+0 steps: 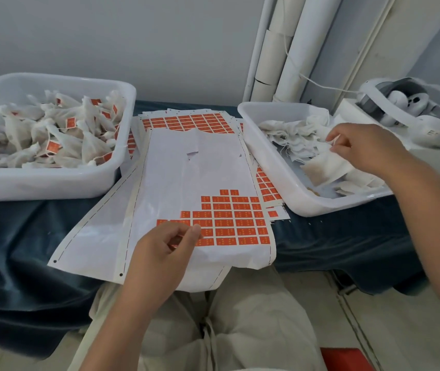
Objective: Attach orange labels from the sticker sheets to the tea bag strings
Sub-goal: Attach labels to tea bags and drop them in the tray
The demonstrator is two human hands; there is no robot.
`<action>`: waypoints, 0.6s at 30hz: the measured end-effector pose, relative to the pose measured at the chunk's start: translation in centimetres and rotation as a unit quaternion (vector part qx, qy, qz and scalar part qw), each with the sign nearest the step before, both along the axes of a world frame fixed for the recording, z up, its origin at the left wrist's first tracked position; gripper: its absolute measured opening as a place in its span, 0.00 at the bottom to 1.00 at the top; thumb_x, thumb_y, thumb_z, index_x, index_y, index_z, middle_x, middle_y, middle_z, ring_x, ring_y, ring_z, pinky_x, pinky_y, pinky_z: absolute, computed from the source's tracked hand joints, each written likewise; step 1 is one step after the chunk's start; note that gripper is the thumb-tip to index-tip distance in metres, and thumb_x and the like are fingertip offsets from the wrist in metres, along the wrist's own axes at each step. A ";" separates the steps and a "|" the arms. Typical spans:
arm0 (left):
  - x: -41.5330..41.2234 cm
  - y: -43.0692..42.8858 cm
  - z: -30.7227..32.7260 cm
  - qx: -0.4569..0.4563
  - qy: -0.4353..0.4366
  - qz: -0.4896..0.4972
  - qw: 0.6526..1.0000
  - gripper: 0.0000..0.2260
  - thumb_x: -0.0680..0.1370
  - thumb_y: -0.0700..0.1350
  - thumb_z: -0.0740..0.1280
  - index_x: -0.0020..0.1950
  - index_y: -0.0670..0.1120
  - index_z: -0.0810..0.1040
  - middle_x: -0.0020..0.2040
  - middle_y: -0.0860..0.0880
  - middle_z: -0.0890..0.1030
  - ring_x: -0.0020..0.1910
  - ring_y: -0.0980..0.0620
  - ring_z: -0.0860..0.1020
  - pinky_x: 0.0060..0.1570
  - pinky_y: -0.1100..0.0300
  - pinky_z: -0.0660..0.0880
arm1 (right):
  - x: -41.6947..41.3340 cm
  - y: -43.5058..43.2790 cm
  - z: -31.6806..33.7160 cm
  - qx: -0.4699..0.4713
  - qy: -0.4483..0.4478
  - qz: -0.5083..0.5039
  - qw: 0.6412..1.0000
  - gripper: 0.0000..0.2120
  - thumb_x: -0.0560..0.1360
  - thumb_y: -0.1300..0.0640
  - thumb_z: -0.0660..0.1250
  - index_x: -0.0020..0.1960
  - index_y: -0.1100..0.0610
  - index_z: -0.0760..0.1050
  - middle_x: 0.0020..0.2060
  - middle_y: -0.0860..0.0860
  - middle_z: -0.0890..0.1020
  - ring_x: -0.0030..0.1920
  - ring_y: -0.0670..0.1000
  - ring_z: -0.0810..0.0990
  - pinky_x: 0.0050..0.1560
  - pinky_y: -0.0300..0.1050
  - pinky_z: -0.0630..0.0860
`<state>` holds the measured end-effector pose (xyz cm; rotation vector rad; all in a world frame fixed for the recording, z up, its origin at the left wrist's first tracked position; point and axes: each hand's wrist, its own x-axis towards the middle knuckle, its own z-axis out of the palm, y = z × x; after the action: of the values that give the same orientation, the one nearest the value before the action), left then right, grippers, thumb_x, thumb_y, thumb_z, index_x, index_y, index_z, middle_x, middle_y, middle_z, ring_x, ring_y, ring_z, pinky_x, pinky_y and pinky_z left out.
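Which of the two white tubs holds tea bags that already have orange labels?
The left tub; orange labels show among its tea bags. The right tub, where the right hand pinches a bag's string, holds only plain white bags.

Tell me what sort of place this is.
Likely a small hand-packing workstation: a cloth-covered table holds a white tub of labelled tea bags, a second tub of unlabelled tea bags, and sheets of orange labels between them.
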<state>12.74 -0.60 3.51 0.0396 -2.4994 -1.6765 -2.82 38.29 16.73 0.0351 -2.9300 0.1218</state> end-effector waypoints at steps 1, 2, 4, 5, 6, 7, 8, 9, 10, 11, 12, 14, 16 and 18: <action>0.1 0.1 0.1 0.003 0.005 0.000 1.000 0.16 0.74 0.67 0.62 0.46 0.60 0.83 0.48 0.71 0.82 0.49 0.68 0.81 0.42 0.75 0.73 | 0.8 -0.9 0.6 -0.039 0.003 0.026 0.999 0.06 0.81 0.56 0.70 0.57 0.47 0.81 0.43 0.41 0.84 0.47 0.51 0.81 0.40 0.44 0.70; 0.2 0.2 0.3 0.009 0.011 0.000 1.000 0.15 0.75 0.67 0.62 0.47 0.60 0.83 0.47 0.70 0.83 0.48 0.67 0.82 0.41 0.75 0.74 | 1.7 -1.9 1.2 -0.088 0.004 0.046 0.995 0.06 0.81 0.55 0.72 0.55 0.46 0.81 0.42 0.40 0.84 0.46 0.49 0.81 0.40 0.42 0.71; 0.5 0.4 0.7 0.026 0.021 -0.011 0.999 0.11 0.77 0.63 0.65 0.49 0.60 0.83 0.47 0.67 0.84 0.47 0.65 0.82 0.42 0.75 0.75 | 3.6 -4.4 2.0 -0.175 0.002 0.078 0.982 0.06 0.79 0.54 0.74 0.53 0.44 0.82 0.41 0.39 0.85 0.42 0.43 0.82 0.41 0.42 0.74; 0.6 0.6 1.0 0.034 0.024 -0.019 0.999 0.09 0.78 0.62 0.65 0.52 0.60 0.82 0.48 0.66 0.85 0.48 0.65 0.83 0.44 0.74 0.76 | 4.5 -5.7 2.1 -0.205 0.002 0.089 0.975 0.06 0.79 0.53 0.74 0.52 0.43 0.83 0.41 0.37 0.86 0.41 0.42 0.83 0.42 0.43 0.76; 0.6 0.8 1.3 0.042 0.028 -0.026 0.998 0.09 0.79 0.61 0.66 0.54 0.61 0.81 0.49 0.66 0.85 0.50 0.64 0.83 0.47 0.73 0.78 | 5.3 -6.9 2.1 -0.234 0.002 0.099 0.967 0.05 0.78 0.53 0.75 0.52 0.43 0.83 0.41 0.36 0.86 0.39 0.41 0.83 0.42 0.43 0.77; 0.8 0.9 1.5 0.049 0.036 -0.027 0.998 0.09 0.79 0.60 0.66 0.56 0.61 0.80 0.51 0.65 0.85 0.51 0.63 0.84 0.49 0.72 0.79 | 6.1 -8.2 2.0 -0.266 0.001 0.108 0.958 0.05 0.77 0.53 0.75 0.51 0.43 0.84 0.40 0.37 0.87 0.37 0.42 0.84 0.41 0.43 0.79; 0.9 1.1 1.8 0.054 0.049 -0.023 0.997 0.09 0.79 0.60 0.66 0.58 0.62 0.79 0.53 0.66 0.84 0.52 0.63 0.84 0.50 0.71 0.79 | 6.7 -9.5 1.7 -0.305 -0.001 0.121 0.945 0.05 0.77 0.53 0.76 0.50 0.44 0.85 0.40 0.39 0.87 0.36 0.42 0.85 0.40 0.40 0.81; 1.1 1.3 2.0 0.054 0.069 -0.016 0.996 0.11 0.79 0.61 0.66 0.60 0.63 0.78 0.54 0.66 0.84 0.54 0.63 0.83 0.50 0.71 0.78 | 7.4 -10.8 1.4 -0.348 -0.007 0.133 0.928 0.04 0.77 0.54 0.76 0.49 0.45 0.86 0.40 0.40 0.88 0.36 0.42 0.85 0.37 0.37 0.81; 1.3 1.4 2.2 0.047 0.089 -0.011 0.995 0.12 0.79 0.62 0.65 0.62 0.65 0.76 0.56 0.67 0.83 0.56 0.63 0.82 0.51 0.72 0.78 | 8.0 -12.2 1.0 -0.388 -0.018 0.145 0.910 0.04 0.77 0.55 0.77 0.47 0.45 0.87 0.41 0.42 0.88 0.37 0.42 0.86 0.36 0.35 0.80; 1.5 1.5 2.3 0.032 0.106 -0.009 0.994 0.15 0.78 0.62 0.65 0.65 0.66 0.75 0.59 0.68 0.81 0.59 0.64 0.81 0.52 0.71 0.78 | 8.6 -13.5 0.5 -0.424 -0.036 0.154 0.892 0.05 0.76 0.54 0.77 0.47 0.44 0.87 0.42 0.43 0.89 0.39 0.43 0.87 0.37 0.35 0.81; 1.7 1.6 2.4 0.011 0.122 -0.013 0.992 0.19 0.79 0.62 0.66 0.70 0.66 0.72 0.63 0.69 0.79 0.63 0.64 0.79 0.55 0.69 0.78 | 9.2 -14.8 -0.3 -0.457 -0.059 0.161 0.873 0.05 0.76 0.54 0.77 0.48 0.43 0.87 0.43 0.44 0.89 0.41 0.45 0.88 0.39 0.37 0.83; 2.0 1.8 2.5 -0.050 0.156 -0.036 0.986 0.29 0.78 0.61 0.69 0.78 0.62 0.65 0.74 0.68 0.70 0.72 0.64 0.71 0.65 0.69 0.73 | 10.3 -17.2 -2.3 -0.511 -0.111 0.166 0.836 0.04 0.76 0.51 0.77 0.50 0.44 0.87 0.44 0.48 0.89 0.43 0.50 0.89 0.43 0.43 0.85; 2.2 2.1 2.4 -0.115 0.177 -0.062 0.976 0.40 0.77 0.60 0.74 0.83 0.58 0.57 0.80 0.62 0.65 0.78 0.63 0.64 0.75 0.66 0.64 | 11.3 -19.3 -4.1 -0.563 -0.154 0.164 0.795 0.08 0.73 0.47 0.78 0.51 0.47 0.87 0.45 0.51 0.89 0.45 0.54 0.89 0.46 0.48 0.86; 2.3 2.3 2.0 -0.138 0.172 -0.049 0.974 0.40 0.77 0.56 0.76 0.83 0.53 0.59 0.78 0.56 0.70 0.77 0.60 0.67 0.77 0.53 0.66 | 11.9 -20.7 -5.6 -0.627 -0.180 0.149 0.743 0.12 0.70 0.47 0.78 0.51 0.50 0.87 0.46 0.54 0.89 0.47 0.55 0.89 0.46 0.48 0.85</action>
<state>15.02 1.72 5.51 -0.3748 -2.4661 -1.2212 9.09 17.63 11.11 0.2835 -2.4484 2.2558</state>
